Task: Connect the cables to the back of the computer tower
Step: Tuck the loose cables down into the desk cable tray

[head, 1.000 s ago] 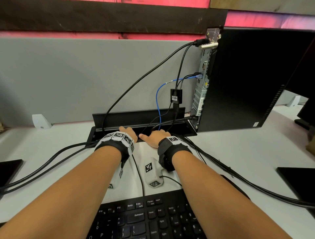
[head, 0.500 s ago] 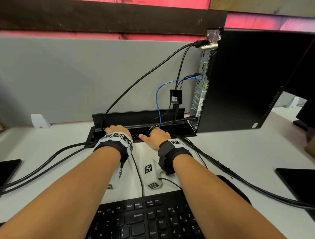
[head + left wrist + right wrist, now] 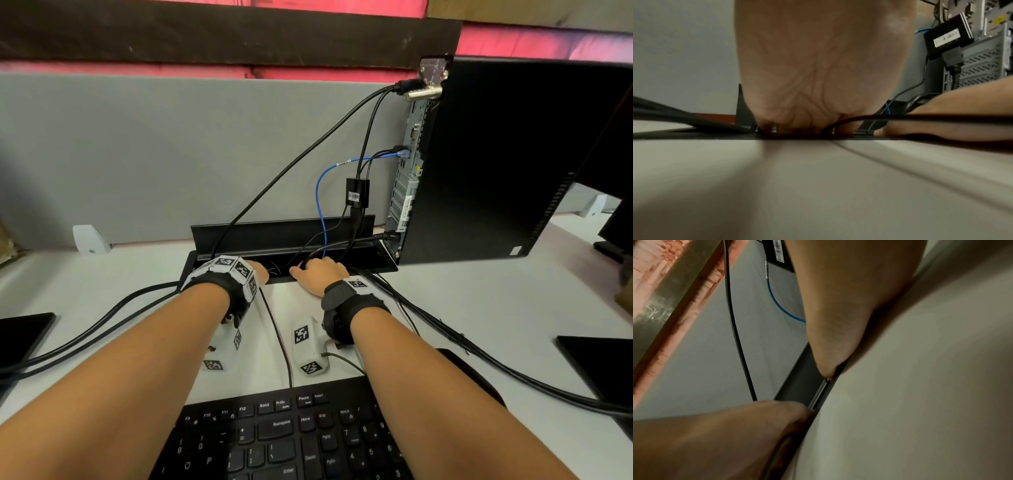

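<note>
While both hands are reaching into the black cable trough (image 3: 383,265) sunk in the white bench (image 3: 479,308), the left hand (image 3: 255,270) has slid slightly left since a second ago. The right hand (image 3: 320,272) is staying put. Fingers are hidden below the rim, so neither grip can be told. Black and blue cables (image 3: 320,195) are already hanging from the black computer tower (image 3: 513,154), far right; probably another lead is being fished out.

Head view bright and even, wide-angle bending at edges, wrist views dim, soft, blurred up close, desk (image 3: 818,186) smeared
</note>
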`<state>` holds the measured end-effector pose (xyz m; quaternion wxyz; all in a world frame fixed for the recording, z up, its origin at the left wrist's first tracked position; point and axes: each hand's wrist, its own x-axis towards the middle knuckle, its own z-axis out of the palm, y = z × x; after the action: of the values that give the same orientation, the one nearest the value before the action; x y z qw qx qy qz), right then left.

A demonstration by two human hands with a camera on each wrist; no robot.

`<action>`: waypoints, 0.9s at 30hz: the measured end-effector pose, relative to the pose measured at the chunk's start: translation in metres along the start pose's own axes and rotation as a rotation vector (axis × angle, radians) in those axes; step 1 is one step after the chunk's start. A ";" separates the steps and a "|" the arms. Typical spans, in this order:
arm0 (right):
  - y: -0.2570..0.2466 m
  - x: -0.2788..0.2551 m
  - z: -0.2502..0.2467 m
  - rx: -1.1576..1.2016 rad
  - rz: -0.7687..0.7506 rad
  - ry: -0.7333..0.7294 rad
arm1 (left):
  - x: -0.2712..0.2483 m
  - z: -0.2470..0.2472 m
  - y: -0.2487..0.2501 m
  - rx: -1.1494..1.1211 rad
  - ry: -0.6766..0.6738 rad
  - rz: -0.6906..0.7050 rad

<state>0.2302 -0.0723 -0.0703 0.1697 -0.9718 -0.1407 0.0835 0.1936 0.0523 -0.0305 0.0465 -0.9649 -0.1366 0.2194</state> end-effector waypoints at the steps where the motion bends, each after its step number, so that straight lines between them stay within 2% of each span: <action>1: -0.002 0.002 0.000 -0.025 0.021 -0.021 | 0.005 0.002 -0.001 -0.062 -0.010 -0.021; 5: -0.005 0.000 -0.004 -0.073 0.017 -0.029 | 0.027 0.014 -0.008 -0.222 -0.034 -0.106; 7: -0.004 -0.003 -0.005 -0.069 -0.006 0.015 | 0.065 0.030 -0.013 -0.207 -0.014 -0.114; 9: -0.002 -0.004 -0.005 0.008 -0.028 0.079 | 0.077 0.033 -0.014 -0.143 -0.023 -0.109; 12: 0.002 -0.004 -0.004 0.170 -0.015 0.124 | 0.037 0.020 -0.012 -0.150 0.007 -0.082; 14: 0.002 -0.006 -0.005 0.167 -0.001 0.088 | 0.020 0.014 -0.011 -0.212 0.008 -0.053; 17: -0.002 -0.007 -0.009 0.044 0.017 0.014 | 0.014 0.010 -0.009 -0.347 0.104 -0.063; 20: -0.004 -0.004 -0.009 -0.054 0.015 -0.054 | 0.005 0.005 -0.010 -0.326 0.148 -0.083; 24: -0.007 0.004 -0.010 -0.126 0.040 -0.149 | 0.006 0.005 -0.017 -0.179 0.101 -0.064; 27: -0.011 0.013 -0.007 -0.137 0.094 -0.218 | 0.001 0.007 -0.015 -0.171 0.169 -0.076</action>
<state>0.2413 -0.0610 -0.0615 0.0824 -0.9719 -0.1180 0.1865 0.1874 0.0673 -0.0351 -0.0166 -0.9745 -0.1868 0.1229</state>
